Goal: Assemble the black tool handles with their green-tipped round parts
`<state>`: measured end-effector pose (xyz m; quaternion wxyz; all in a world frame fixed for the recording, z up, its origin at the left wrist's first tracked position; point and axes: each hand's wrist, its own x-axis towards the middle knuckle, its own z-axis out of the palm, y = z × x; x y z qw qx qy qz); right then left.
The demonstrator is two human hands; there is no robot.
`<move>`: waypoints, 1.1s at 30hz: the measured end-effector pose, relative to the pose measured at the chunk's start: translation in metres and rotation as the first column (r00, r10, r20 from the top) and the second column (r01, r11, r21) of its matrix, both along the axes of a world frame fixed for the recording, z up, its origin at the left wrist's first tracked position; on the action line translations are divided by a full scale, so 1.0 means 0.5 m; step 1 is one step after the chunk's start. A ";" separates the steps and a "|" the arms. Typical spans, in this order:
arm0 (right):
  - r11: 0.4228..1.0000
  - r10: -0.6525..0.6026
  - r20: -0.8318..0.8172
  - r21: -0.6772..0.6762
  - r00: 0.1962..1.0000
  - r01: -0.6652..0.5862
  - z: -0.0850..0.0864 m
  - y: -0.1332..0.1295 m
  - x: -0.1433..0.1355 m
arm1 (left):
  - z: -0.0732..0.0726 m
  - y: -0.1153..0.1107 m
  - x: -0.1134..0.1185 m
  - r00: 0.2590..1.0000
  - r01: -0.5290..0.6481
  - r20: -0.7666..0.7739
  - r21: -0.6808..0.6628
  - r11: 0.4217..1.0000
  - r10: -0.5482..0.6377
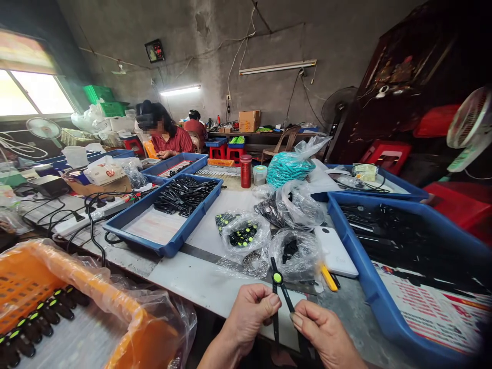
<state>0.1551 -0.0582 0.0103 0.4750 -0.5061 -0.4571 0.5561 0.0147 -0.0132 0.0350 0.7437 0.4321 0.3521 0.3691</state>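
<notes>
Black tool [285, 296]: held on the near side of the bag [309, 252] of black pieces, both arms spread below a green button [277, 278].
Left hand [250, 313]: fingers closed on one arm.
Right hand [322, 327]: fingers closed on the other.
Green-dotted parts [243, 237]: bagged, just left of that bag.
Blue trays [384, 312]: placed left and right of it.
Orange basket [132, 320]: set far left, nearer.

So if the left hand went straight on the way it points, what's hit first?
Past the scissor-like black tool the left hand pinches, likely the clear plastic bag of black parts; depth unclear, might pass above.
</notes>
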 end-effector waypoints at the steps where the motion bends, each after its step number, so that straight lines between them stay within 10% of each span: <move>1: 1.000 0.021 -0.044 -0.017 0.999 -0.022 -0.001 0.000 -0.002 | -0.004 0.000 -0.001 0.997 0.022 0.072 -0.073 0.997 -0.017; 7: 0.987 0.118 -0.205 -0.087 0.972 -0.138 -0.033 -0.005 -0.014 | -0.027 -0.005 -0.007 0.927 0.246 0.343 -0.256 0.935 -0.149; 20: 0.998 0.031 -0.006 -0.055 0.999 -0.031 -0.030 -0.013 -0.038 | -0.022 -0.019 0.016 0.981 0.112 0.176 -0.178 0.978 -0.080; 26: 0.998 -0.013 0.189 0.055 0.982 0.003 -0.036 -0.005 -0.014 | -0.010 -0.022 0.023 0.945 -0.041 -0.304 0.258 0.965 0.121; 33: 0.853 -0.396 0.567 0.518 0.722 0.061 0.007 0.021 0.025 | -0.015 -0.034 0.029 0.727 0.134 -0.612 0.572 0.809 0.312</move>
